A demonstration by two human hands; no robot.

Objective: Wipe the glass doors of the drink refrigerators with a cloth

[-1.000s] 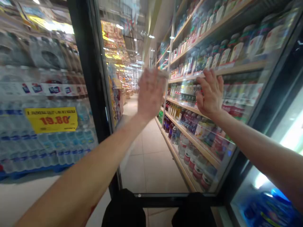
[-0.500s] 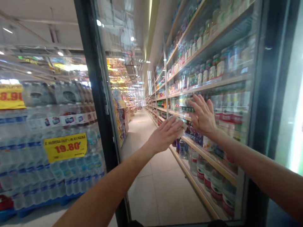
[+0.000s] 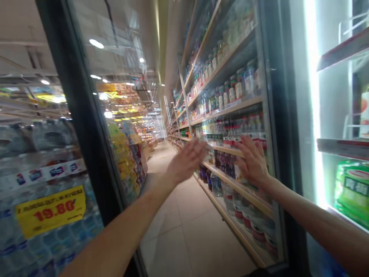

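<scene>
Head view: the glass door (image 3: 184,215) stands upright just ahead of both hands, its pane filling the space between and beyond them; the left hand (image 3: 187,161) lies flat with fingers close together, a small pale cloth (image 3: 206,151), as it seems, at its fingertips; blur hides whether that cloth is pinched or only pressed under the fingers; the right hand (image 3: 253,161), bare, has its fingers spread and palm towards the pane; whether it touches, I cannot tell.

The door should prove stiff and heavy, its glass slick and liable to crack under a hard knock; the dark frame (image 3: 79,107), left of the left hand, looks the surest place to take hold; the cloth is probably light, soft and easily bunched, best kept flat beneath the fingers.

Beyond the hands, pale, straight-edged shelves (image 3: 250,195) carry rows of rounded bottles (image 3: 232,92); left of the left hand hangs a flat yellow price sign (image 3: 52,209) against ribbed clear plastic; right of the right hand, a glossy green pack (image 3: 353,192) bulges beside a glowing light strip (image 3: 313,115).
</scene>
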